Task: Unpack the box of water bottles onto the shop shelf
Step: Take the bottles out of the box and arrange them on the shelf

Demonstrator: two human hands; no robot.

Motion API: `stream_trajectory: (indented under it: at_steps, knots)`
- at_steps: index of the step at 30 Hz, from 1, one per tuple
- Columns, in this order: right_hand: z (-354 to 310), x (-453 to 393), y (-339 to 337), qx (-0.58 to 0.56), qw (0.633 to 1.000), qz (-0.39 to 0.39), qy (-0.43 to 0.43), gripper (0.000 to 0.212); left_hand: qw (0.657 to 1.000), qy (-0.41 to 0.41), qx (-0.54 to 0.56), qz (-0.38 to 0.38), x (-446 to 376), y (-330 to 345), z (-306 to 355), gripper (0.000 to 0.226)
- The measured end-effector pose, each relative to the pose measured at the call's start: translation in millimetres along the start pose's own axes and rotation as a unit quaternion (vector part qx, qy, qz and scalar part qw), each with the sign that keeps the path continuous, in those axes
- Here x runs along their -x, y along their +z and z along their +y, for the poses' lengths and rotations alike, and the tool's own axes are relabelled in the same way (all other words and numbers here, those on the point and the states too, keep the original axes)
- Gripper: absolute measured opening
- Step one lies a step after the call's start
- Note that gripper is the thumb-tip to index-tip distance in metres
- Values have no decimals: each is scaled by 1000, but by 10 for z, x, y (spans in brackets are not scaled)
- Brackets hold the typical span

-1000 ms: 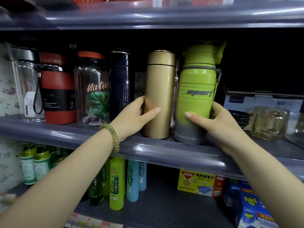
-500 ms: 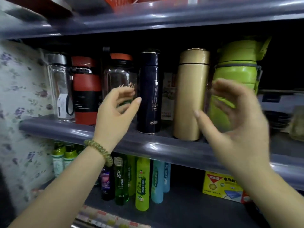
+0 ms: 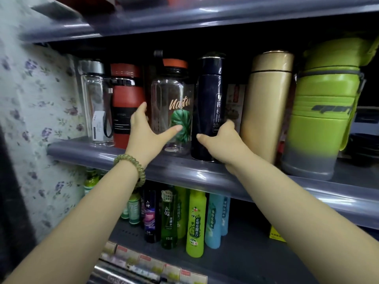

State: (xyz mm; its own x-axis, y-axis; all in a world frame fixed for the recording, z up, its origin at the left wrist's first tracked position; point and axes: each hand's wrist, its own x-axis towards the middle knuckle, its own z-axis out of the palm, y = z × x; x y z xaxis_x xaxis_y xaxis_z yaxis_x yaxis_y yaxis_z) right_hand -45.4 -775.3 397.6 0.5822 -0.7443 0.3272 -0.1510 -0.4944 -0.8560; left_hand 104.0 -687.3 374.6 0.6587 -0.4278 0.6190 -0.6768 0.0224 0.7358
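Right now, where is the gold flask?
In the head view the gold flask stands on the shelf, right of centre, between the navy bottle and green bottle.

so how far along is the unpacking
Done: six bottles stand along the shelf, from the clear bottle to the green sport bottle. In hand: the left hand grips the leaf-print bottle, the right hand the navy flask, both standing on the shelf. Left: unclear, the box is out of view.

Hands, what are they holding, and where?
The left hand grips the clear leaf-print bottle low on its body; the right hand grips the navy flask near its base.
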Motion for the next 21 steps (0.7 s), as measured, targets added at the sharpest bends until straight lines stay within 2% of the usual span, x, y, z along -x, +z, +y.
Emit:
stream_trajectory:
  at_steps: [2,5,8,9,11,12,14,16,17,18,21]
  knots:
    - [10,-28,-28,1,1000,-1,8,55,1000,-4,-10,-24,-13,12,-34,112]
    - [87,-44,-29,22,1000,18,-5,52,998,-4,-33,-58,-75,9,-101,112]
    - [115,-30,1,57,998,36,-19,56,989,-46,47,-129,-190,-97,-128,112]
    - [118,-22,11,71,996,44,-26,59,982,-52,91,-158,-226,-139,-141,103]
    - [122,-11,25,96,993,55,-37,64,961,-49,156,-222,-256,-205,-137,69]
    - [124,-12,31,98,993,54,-39,66,953,-44,170,-246,-270,-226,-138,63]
    - [130,-9,39,73,996,35,-42,69,944,-34,173,-278,-289,-264,-177,69]
    - [137,-9,30,37,998,16,-49,62,945,-53,167,-275,-314,-248,-202,104]
    - [134,-6,20,27,998,12,-53,55,953,-65,146,-257,-305,-212,-182,125]
    - [139,-7,10,23,998,12,-56,51,965,-69,112,-225,-285,-159,-154,136]
    - [174,-15,10,42,997,23,-66,56,990,-39,12,-134,-241,-14,-119,125]
